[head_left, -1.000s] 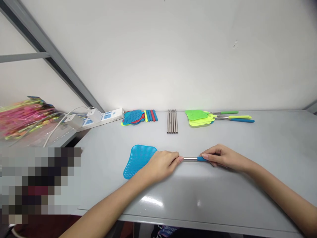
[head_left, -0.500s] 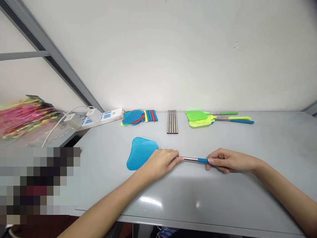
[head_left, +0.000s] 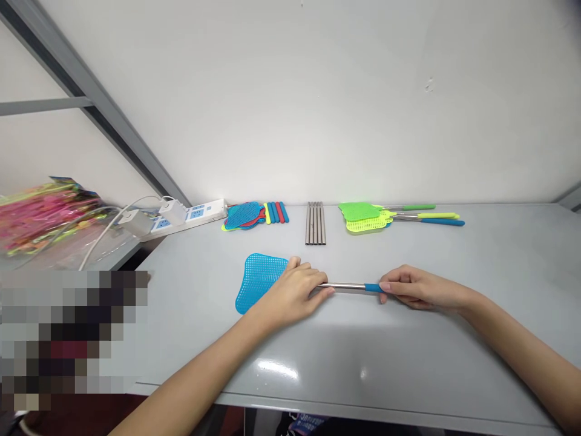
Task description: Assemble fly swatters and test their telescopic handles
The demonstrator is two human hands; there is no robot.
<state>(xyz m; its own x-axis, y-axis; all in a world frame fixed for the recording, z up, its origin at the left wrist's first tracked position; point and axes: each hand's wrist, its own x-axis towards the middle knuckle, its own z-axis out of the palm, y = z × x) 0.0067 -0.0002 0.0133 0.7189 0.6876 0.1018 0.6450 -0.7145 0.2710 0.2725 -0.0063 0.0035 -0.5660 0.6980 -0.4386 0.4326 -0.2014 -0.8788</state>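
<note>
A blue fly swatter (head_left: 259, 280) lies across the middle of the grey table, its mesh head to the left. My left hand (head_left: 297, 290) is closed around it where the head meets the metal rod (head_left: 345, 287), hiding that joint. On the other end, my right hand (head_left: 420, 287) grips the blue handle (head_left: 373, 288) between thumb and fingers; the handle's far end is hidden in the hand.
Along the wall lie several swatter heads (head_left: 245, 213), coloured handle sleeves (head_left: 275, 212), metal rods (head_left: 315, 224) and swatters with handles (head_left: 363, 225). A power strip (head_left: 195, 215) with plugged-in adapters and a bag of colourful items (head_left: 49, 212) are at left.
The swatter's rod and handle have tilted slightly upward, and a bit more of the rod shows between my hands. My left fingers have shifted a little; both hands keep their hold.
</note>
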